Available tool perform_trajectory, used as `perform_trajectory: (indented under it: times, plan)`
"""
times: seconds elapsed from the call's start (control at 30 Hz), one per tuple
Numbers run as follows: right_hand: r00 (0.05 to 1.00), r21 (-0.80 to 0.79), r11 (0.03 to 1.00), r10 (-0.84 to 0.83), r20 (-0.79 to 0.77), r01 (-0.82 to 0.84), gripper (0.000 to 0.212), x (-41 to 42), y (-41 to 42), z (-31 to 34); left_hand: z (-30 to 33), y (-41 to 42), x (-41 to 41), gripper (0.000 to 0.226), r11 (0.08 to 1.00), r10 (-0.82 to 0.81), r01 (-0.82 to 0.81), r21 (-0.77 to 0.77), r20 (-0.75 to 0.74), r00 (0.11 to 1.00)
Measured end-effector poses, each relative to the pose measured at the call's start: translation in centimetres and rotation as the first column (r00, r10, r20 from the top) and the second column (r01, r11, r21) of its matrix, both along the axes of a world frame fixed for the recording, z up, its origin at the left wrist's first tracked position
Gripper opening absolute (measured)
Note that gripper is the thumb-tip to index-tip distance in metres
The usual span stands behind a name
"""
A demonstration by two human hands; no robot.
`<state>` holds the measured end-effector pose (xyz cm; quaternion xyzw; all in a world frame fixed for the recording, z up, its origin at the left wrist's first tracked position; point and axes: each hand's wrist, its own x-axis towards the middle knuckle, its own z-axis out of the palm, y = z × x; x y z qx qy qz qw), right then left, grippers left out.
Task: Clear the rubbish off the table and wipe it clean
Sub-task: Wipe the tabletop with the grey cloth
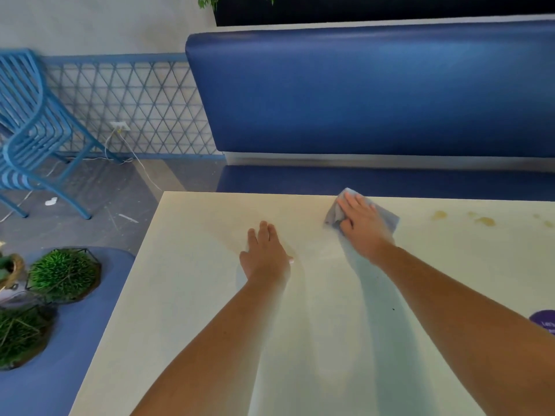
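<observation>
A cream table (192, 295) fills the lower part of the view. My right hand (362, 225) presses a pale blue-grey cloth (387, 217) flat onto the tabletop near the far edge, and its thumb curls over a bunched fold of the cloth. My left hand (264, 253) rests flat on the table to the left of the cloth, fingers straight and together, holding nothing. Yellowish-brown stains (485, 220) dot the tabletop to the right of the cloth, near the far edge.
A blue padded bench (375, 94) runs along the far side of the table. A blue slatted chair (33, 127) stands on the floor at the left. Green spiky plants (64, 273) sit on a blue surface at the lower left. A purple sticker (545, 321) lies at the table's right edge.
</observation>
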<state>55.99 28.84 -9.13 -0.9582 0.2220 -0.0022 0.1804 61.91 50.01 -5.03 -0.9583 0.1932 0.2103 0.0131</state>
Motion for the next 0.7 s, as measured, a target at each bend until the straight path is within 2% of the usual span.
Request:
perform_trajectory:
  times: [0.07, 0.1, 0.17, 0.23, 0.33, 0.43, 0.47, 0.6, 0.63, 0.7]
  plan:
    - [0.993, 0.041, 0.996, -0.088, 0.073, 0.085, 0.042, 0.8, 1.6, 0.3, 0.0, 0.1, 0.0, 0.081, 1.0, -0.002, 0.002, 0.009, 0.01, 1.0]
    - [0.992, 0.084, 0.995, -0.068, 0.108, 0.059, 0.038, 0.8, 2.8, 0.4, 0.0, 0.0, 0.0, 0.08, 1.0, -0.004, 0.004, 0.01, 0.013, 1.0]
    - [0.983, 0.119, 0.981, 0.139, 0.124, -0.153, 0.046, 0.0, 5.0, 0.0, 0.1, 0.0, 0.1, 0.078, 1.0, -0.004, 0.004, 0.004, 0.02, 1.0]
    - [0.965, 0.108, 0.963, 0.235, 0.112, -0.247, 0.052, -1.1, 4.6, 0.3, 0.2, 0.1, 0.1, 0.076, 1.0, 0.002, -0.002, -0.002, 0.037, 0.999]
    - [0.987, 0.097, 0.992, 0.064, 0.147, -0.079, 0.043, -2.1, 0.6, 0.8, -0.1, 0.5, -0.3, 0.074, 0.999, 0.032, -0.03, -0.029, 0.084, 0.996]
    - [0.991, 0.061, 0.991, -0.121, 0.058, 0.117, 0.053, -2.5, 1.0, 0.9, -0.5, 0.7, -0.6, 0.071, 0.999, 0.021, -0.017, -0.036, 0.115, 0.993]
    - [0.992, 0.065, 0.993, -0.108, 0.065, 0.103, 0.054, -2.6, 2.2, 0.7, -0.5, 0.8, -0.6, 0.07, 0.999, 0.021, -0.016, -0.041, 0.118, 0.993]
    - [0.985, 0.112, 0.98, 0.157, 0.073, -0.165, 0.055, -4.9, 4.3, 0.6, -0.5, 1.0, -0.6, 0.069, 0.995, 0.045, -0.035, -0.092, 0.105, 0.993]
    - [0.988, 0.128, 0.981, 0.138, 0.064, -0.146, 0.055, -5.1, 3.1, 0.6, -0.5, 1.0, -0.7, 0.067, 0.994, 0.052, -0.042, -0.098, 0.102, 0.993]
    - [0.998, 0.14, 0.99, -0.011, 0.067, 0.001, 0.052, -5.4, 1.2, 0.5, -0.5, 0.9, -1.1, 0.064, 0.996, 0.042, -0.032, -0.085, 0.115, 0.993]
